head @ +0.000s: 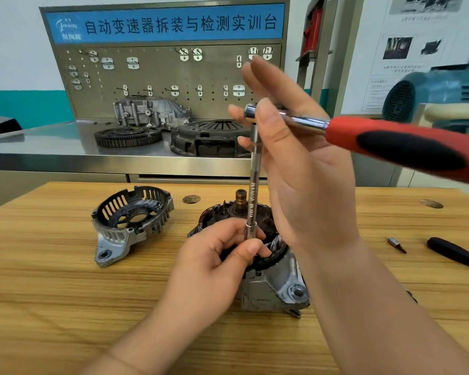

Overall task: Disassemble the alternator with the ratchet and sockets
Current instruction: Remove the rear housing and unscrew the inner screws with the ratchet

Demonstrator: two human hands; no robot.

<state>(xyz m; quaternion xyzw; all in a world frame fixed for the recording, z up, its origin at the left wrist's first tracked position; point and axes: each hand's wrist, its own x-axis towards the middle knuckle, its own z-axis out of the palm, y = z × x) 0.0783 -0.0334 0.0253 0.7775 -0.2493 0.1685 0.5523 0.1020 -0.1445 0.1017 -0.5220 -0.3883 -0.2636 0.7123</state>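
1. The left hand [217, 258] is pinching the lower end of the extension bar [255, 185] between its thumb and curled fingers. It is guiding the bar down into the alternator [271, 288], which is sitting directly beneath that hand on the wooden table [65, 293].
2. The right hand [309, 185] is pinching the ratchet [390, 142] at its head, thumb in front and fingers nearly straight behind. The red handle is sticking out unsupported, off to that hand's outer side.
3. With so light a hold up top, the handle's weight is probably tipping the bar off vertical. The tip could be seating crooked and slipping off the fastener, which the left fingers are hiding.
4. A slip would be driving the tip into the copper windings [275, 244] just right of the left fingertips, or against the rotor shaft [241, 197] just behind them.
5. A loose bit [395, 244] and a black tool handle [455, 255] are lying right of the right forearm, low beneath the handle's sweep. The removed end housing [130, 223] is lying well left of the left hand.
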